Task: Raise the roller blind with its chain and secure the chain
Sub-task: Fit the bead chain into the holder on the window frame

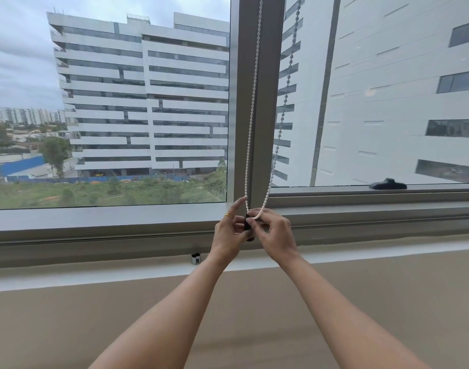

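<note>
1. Both hands met at the foot of the grey window mullion (262, 102), fingers nearly touching each other.
2. Left hand (229, 233), with a gold ring (228, 215), had its index finger raised against the white bead chain (252, 115).
3. Right hand (274, 231) pinched the bottom of the chain loop between thumb and fingertips.
4. A small dark piece (247, 222), possibly the chain holder, sat between the hands, mostly hidden.
5. The chain hung in two strands from above the frame's top edge.
6. A black window handle (388, 184) lay on the right sill.
</note>
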The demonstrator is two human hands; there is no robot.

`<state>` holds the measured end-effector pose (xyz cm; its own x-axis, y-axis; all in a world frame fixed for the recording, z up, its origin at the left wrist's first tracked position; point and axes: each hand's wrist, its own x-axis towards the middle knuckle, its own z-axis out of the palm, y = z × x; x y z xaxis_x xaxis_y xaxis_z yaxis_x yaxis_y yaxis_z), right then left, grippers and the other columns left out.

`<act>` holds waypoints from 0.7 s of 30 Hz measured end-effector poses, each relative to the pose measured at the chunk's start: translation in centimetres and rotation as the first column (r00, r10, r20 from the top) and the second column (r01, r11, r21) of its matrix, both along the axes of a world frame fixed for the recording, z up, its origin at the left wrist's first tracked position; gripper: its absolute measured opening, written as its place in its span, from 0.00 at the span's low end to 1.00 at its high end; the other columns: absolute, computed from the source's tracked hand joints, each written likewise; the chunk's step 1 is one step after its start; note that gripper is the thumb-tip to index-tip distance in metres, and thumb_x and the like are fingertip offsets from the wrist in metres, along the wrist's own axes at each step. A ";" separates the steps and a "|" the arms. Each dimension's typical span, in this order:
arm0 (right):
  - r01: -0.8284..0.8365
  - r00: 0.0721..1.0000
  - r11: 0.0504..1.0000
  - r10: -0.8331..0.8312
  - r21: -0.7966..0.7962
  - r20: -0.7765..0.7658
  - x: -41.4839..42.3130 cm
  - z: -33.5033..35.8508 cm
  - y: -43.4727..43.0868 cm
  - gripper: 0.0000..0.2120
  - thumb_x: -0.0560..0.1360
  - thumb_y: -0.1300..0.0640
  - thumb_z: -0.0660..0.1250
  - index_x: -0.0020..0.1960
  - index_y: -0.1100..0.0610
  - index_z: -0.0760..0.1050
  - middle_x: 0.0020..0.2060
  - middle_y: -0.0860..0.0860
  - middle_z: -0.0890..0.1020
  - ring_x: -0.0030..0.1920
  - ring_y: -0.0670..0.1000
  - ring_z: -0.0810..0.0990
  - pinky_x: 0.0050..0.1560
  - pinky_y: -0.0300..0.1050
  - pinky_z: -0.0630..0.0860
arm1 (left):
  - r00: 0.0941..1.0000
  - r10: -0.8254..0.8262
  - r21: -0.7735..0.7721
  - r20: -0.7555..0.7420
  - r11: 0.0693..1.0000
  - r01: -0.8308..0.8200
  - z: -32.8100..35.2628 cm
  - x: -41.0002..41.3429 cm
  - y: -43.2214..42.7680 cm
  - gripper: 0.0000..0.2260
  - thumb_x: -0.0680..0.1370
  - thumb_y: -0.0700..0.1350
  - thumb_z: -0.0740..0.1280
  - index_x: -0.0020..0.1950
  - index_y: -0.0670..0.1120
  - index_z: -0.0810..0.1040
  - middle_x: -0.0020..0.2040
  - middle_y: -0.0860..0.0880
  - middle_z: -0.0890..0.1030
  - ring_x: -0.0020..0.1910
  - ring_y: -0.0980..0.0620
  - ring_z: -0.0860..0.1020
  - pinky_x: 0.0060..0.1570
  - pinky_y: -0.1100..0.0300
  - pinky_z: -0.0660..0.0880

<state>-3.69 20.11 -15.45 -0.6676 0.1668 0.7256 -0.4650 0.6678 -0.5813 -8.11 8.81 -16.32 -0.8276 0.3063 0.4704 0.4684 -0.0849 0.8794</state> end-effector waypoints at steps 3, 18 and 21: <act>-0.011 1.000 0.999 0.011 -0.035 0.008 -0.2 -0.2 0.1 0.08 0.72 0.62 0.69 0.50 0.60 0.81 0.46 0.53 0.84 0.46 0.49 0.82 0.49 0.38 0.78 | 1.000 -0.007 -0.043 -0.021 0.999 0.006 0.0 0.1 -0.2 0.26 0.70 0.30 0.69 0.65 0.48 0.73 0.42 0.50 0.80 0.39 0.55 0.80 0.40 0.65 0.79; -0.097 0.995 0.960 0.091 -0.264 -0.036 -0.2 -0.9 -0.1 0.04 0.69 0.65 0.71 0.44 0.59 0.80 0.41 0.58 0.84 0.44 0.53 0.84 0.46 0.52 0.81 | 0.999 -0.047 -0.026 0.005 0.999 0.047 -0.2 0.4 -0.7 0.22 0.70 0.30 0.70 0.62 0.45 0.76 0.45 0.43 0.82 0.43 0.50 0.81 0.39 0.63 0.80; -0.101 0.995 0.965 0.092 -0.244 -0.048 -0.2 -1.0 -0.3 0.04 0.69 0.65 0.71 0.43 0.60 0.80 0.42 0.59 0.84 0.44 0.53 0.84 0.46 0.52 0.81 | 0.999 -0.040 -0.014 -0.004 0.999 0.040 -0.4 0.3 -1.0 0.22 0.69 0.30 0.70 0.60 0.46 0.77 0.44 0.43 0.82 0.42 0.51 0.82 0.38 0.65 0.79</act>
<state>-3.85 19.84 -16.42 -0.6636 0.2789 0.6942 -0.5438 0.4574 -0.7036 -7.83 7.80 -16.73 -0.8124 0.3459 0.4694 0.4689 -0.0911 0.8786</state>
